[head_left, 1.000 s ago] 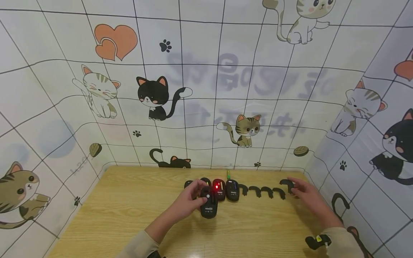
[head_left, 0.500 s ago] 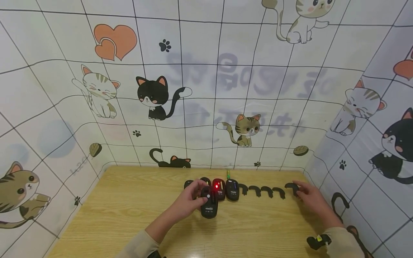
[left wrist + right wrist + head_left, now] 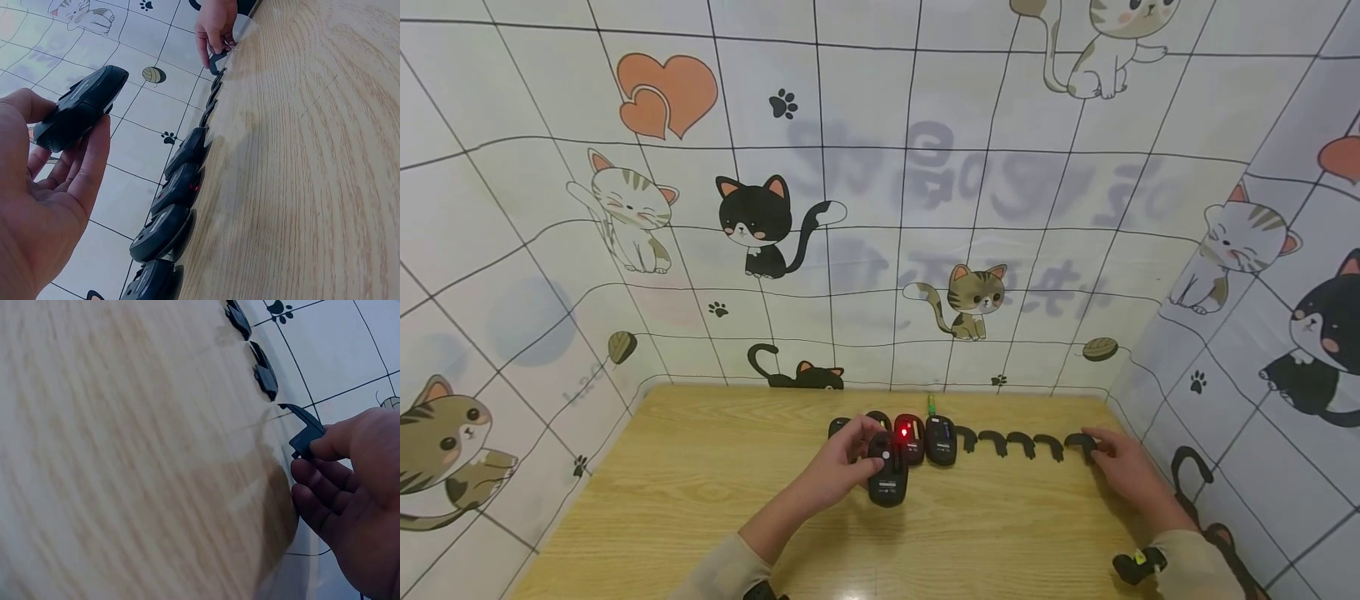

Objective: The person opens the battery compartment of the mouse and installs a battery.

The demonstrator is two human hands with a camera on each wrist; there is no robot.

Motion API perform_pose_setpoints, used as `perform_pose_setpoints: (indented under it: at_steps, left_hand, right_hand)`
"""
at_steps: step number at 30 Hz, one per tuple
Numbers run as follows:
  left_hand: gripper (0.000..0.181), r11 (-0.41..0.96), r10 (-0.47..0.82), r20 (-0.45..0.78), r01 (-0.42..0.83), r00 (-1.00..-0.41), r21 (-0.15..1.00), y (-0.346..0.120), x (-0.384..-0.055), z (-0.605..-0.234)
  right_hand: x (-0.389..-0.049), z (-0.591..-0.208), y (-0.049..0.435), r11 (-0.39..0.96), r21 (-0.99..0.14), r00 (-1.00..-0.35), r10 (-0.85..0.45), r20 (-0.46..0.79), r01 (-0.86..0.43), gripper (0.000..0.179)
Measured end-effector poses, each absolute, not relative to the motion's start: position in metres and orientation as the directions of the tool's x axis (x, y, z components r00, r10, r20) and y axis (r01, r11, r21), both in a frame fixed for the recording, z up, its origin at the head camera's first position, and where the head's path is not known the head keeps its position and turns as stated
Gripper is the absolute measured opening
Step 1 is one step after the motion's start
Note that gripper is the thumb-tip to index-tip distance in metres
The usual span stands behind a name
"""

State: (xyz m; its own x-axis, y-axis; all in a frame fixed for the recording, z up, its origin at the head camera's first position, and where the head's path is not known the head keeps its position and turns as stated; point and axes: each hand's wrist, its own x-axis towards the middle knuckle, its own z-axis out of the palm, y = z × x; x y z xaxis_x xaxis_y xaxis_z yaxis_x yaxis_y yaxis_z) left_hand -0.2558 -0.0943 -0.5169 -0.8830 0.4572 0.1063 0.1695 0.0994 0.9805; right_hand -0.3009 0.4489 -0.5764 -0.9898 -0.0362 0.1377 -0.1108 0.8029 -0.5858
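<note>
My left hand [image 3: 842, 462] holds a black computer mouse [image 3: 887, 482] above the table, its underside toward the head camera. In the left wrist view, thumb and fingers grip that mouse [image 3: 81, 109] by its sides. Over at the right, my right hand [image 3: 1126, 468] pinches a curved black mouse cover [image 3: 1078, 442] at the end of a row of similar covers [image 3: 1020, 444]. The right wrist view has the pinched cover [image 3: 303, 434] between thumb and fingers, close to the tabletop; whether it touches the wood I cannot tell.
Several mice lie underside up at the back, among them a red one [image 3: 910, 440] with a lit red light and a black one [image 3: 941, 440]. Behind the black one is a small green object [image 3: 932, 406]. A cat-printed sheet [image 3: 880, 250] rises behind the wooden table [image 3: 700, 483].
My right hand has moved a little right and toward me, bringing its cover down level with the row's right end. The left hand and its mouse have stayed nearly still.
</note>
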Motion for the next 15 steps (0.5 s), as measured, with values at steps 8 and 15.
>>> perform_pose_setpoints:
  at_steps: [8,15]
  left_hand:
    - [0.038,0.098,0.45,0.094,0.154,-0.888,0.983,-0.0938,-0.2544,-0.5139]
    - [0.038,0.086,0.456,0.091,0.146,-0.885,0.986,-0.0931,-0.2542,-0.5125]
  right_hand:
    - [-0.3009,-0.5859,0.4476,0.806,-0.586,-0.994,-0.026,0.109,-0.086,0.045]
    - [-0.301,-0.5848,0.4475,0.812,-0.58,-0.995,-0.024,0.094,-0.074,0.044]
